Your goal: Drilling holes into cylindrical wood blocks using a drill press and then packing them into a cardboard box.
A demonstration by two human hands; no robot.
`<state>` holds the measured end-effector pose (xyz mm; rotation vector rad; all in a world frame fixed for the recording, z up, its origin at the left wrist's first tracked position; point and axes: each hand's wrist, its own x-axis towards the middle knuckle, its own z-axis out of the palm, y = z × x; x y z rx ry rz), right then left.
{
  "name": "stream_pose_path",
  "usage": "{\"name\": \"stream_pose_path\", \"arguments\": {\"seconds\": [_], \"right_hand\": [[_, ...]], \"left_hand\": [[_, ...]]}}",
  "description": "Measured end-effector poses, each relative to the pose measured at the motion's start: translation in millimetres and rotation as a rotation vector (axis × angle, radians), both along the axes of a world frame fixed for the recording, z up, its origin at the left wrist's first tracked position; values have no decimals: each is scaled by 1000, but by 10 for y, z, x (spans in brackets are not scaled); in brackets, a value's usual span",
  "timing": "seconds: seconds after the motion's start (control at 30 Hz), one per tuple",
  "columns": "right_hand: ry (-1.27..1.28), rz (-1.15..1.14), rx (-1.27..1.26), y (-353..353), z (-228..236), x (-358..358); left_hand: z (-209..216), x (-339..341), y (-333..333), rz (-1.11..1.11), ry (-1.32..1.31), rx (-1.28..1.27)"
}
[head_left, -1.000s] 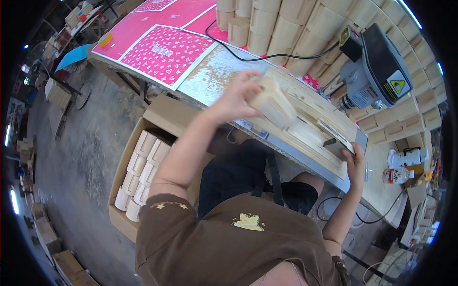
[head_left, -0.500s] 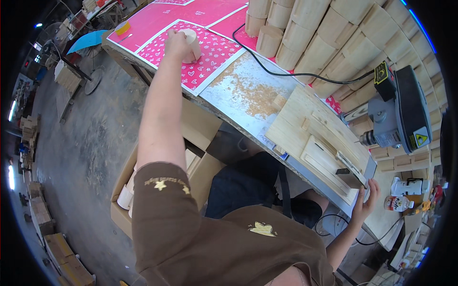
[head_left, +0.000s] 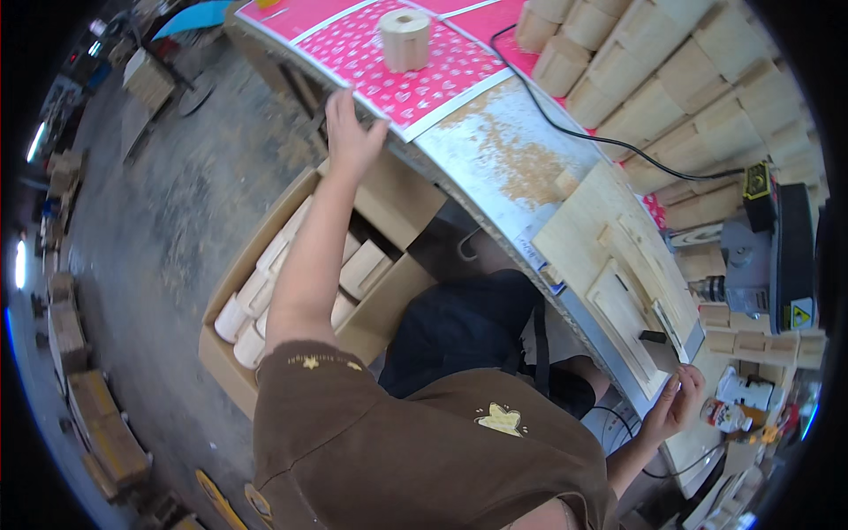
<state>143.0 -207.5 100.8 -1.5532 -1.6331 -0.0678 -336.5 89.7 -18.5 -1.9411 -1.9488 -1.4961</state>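
Observation:
My left hand (head_left: pixel 353 137) is open and holds nothing, with thumb and fingers apart, just off the near edge of the bench. Beyond it a round pale wooden block (head_left: pixel 406 49) with a hole in its top stands upright on the pink patterned sheet (head_left: pixel 353 44). At the lower right my right hand (head_left: pixel 676 405) is closed, its fingertips at the near end of a wooden jig (head_left: pixel 625 309). What those fingers grip, if anything, I cannot make out. Right of the jig a drill (head_left: pixel 746 265) with a chuck points toward it.
Stacked wooden blocks (head_left: pixel 671 97) line the back of the bench. A black cable (head_left: pixel 618 146) crosses over, and sawdust (head_left: pixel 521 163) covers part of the white surface. Below my left arm, a cardboard box (head_left: pixel 397 203) holds several round wooden blocks (head_left: pixel 256 291). Bottles (head_left: pixel 726 413) stand at the far right.
My left hand has let go of the wooden block and drawn back toward me. The block stays on the pink sheet. My right hand's fingers have curled in at the jig's end. The view has shifted.

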Motion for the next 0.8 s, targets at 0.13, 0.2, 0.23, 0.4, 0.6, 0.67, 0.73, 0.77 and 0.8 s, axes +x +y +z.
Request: {"name": "stream_pose_path", "arguments": {"seconds": [0.13, 0.2, 0.23, 0.4, 0.6, 0.67, 0.73, 0.77, 0.8], "right_hand": [[21, 100, -41, 173, -121, -295], [25, 202, -83, 271, -139, -454], [-12, 229, -89, 306, -142, -518], [44, 354, -149, 296, -118, -787], [14, 322, -173, 108, -212, -851], [19, 295, -201, 68, -198, -860], [50, 303, -172, 53, -196, -865], [44, 290, -191, 38, -191, -859], [52, 285, -189, 24, -189, -861]], "left_hand": [[-681, -185, -1347, 41, 47, -236], [-874, -104, -1819, 89, 15, -405], [-1000, -53, -2006, 122, 71, -472], [-1474, 131, -2345, 133, 94, -591], [-1254, 392, -2074, 195, 160, -701], [-1297, 444, -1960, 161, 164, -671], [-1367, 474, -1753, 106, 214, -610], [-1340, 460, -1654, 82, 188, -641], [-1318, 422, -1552, 58, 164, -673]]}}
